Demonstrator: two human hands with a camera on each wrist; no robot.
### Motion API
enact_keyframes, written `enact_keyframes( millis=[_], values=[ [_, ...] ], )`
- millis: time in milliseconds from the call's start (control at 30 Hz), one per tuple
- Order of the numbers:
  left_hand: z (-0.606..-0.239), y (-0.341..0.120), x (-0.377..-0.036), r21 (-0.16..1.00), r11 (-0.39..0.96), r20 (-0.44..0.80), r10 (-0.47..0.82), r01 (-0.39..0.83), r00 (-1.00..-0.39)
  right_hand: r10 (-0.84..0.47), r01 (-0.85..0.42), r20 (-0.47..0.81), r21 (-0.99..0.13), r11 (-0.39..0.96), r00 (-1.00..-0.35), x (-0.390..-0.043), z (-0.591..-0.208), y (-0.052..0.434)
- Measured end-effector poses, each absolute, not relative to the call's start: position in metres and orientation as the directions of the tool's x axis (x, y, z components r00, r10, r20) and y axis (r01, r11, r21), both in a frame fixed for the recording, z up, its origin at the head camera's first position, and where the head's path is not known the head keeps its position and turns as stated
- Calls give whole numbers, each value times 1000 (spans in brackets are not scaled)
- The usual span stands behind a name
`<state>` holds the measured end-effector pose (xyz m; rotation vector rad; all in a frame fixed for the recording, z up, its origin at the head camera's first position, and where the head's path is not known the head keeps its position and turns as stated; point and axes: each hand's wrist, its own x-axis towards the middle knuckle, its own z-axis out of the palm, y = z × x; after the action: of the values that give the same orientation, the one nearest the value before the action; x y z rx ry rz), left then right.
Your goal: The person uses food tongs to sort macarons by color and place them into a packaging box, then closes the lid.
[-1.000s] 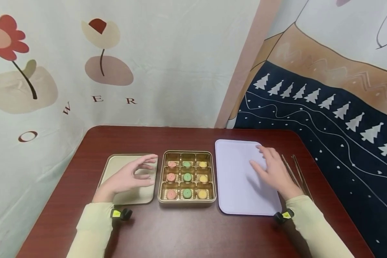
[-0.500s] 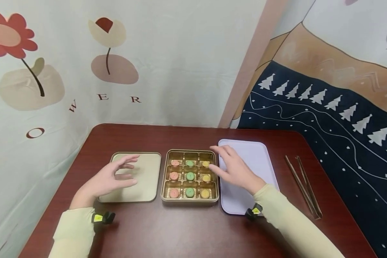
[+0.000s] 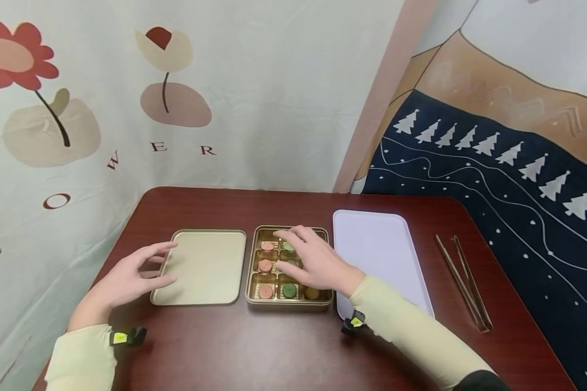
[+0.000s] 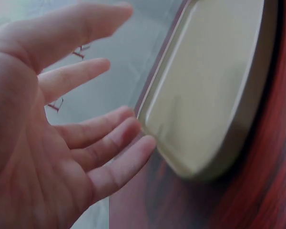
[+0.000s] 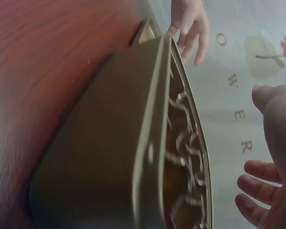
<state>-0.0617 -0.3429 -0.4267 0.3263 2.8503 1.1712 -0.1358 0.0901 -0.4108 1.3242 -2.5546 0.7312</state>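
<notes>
My left hand [image 3: 129,278], fingers spread and gently bent with nothing between them, is at the left edge of a flat pale-gold tin lid [image 3: 205,269]. In the left wrist view the lid [image 4: 200,90] lies just beyond the fingertips. My right hand [image 3: 318,262], also holding nothing, hovers over a square gold tin [image 3: 289,306] with a compartmented insert. Small round pink cookies [image 3: 266,292], green cookies [image 3: 289,291] and yellow cookies [image 3: 312,294] sit in the compartments. The hand hides part of the middle and right columns. The right wrist view shows the tin's side wall [image 5: 100,138] close up.
To the right of the tin lies a lilac tray [image 3: 372,239], partly covered by the right forearm. Metal tongs [image 3: 469,293] rest near the right edge of the dark red table [image 3: 225,347]. Printed fabric [image 3: 274,98] hangs behind the table.
My right hand has moved left from over the lilac tray to over the tin. The left hand has drawn left across the lid to its left edge. The head view has shifted slightly.
</notes>
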Motion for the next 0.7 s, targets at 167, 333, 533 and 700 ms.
enact_keyframes(
  millis=[167,333,533,700],
  values=[
    [-433,-352,-61,650,746,-16,206,146,-978,-755,-835,363,-312,454,-546,-130,-411,73],
    [-438,-355,-63,580,806,-51,179,117,-983,-766,-842,362,-326,430,-532,-126,-409,64],
    [-446,-355,-71,510,845,0,187,161,-982,-776,-851,361,-317,419,-516,-125,-410,58],
    [-452,-353,-79,451,868,43,210,206,-977,-780,-856,367,-316,408,-507,-123,-412,55]
  ],
)
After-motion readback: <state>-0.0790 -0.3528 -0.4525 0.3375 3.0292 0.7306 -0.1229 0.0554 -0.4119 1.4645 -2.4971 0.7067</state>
